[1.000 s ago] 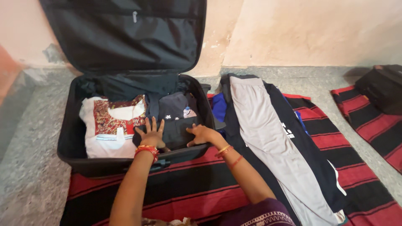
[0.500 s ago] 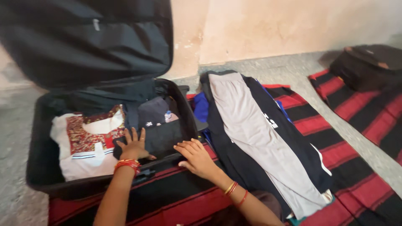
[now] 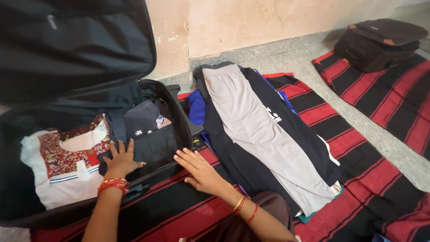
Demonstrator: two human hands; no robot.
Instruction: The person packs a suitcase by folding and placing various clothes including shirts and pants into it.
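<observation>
An open black suitcase (image 3: 180,114) lies on the floor with its lid (image 3: 71,45) standing up. Inside it are a white garment with red patterned trim (image 3: 62,166) and folded dark clothes (image 3: 154,143). My left hand (image 3: 120,159) rests flat on the dark clothes, fingers spread, with red bangles on the wrist. My right hand (image 3: 197,169) hovers open just outside the suitcase's near edge, over the striped mat. To the right lies a stack of clothes with grey trousers (image 3: 255,130) on top of dark garments (image 3: 291,121).
A red and black striped mat (image 3: 358,152) covers the floor under the clothes pile. A second striped mat (image 3: 394,94) lies at the right with a dark brown bag (image 3: 376,42) on it. Grey stone floor (image 3: 371,123) runs between the mats, and a pale wall (image 3: 268,18) stands behind.
My right hand has lifted off the dark clothes and moved out over the suitcase's edge. The left hand stays on the clothes. The view has swung to the right.
</observation>
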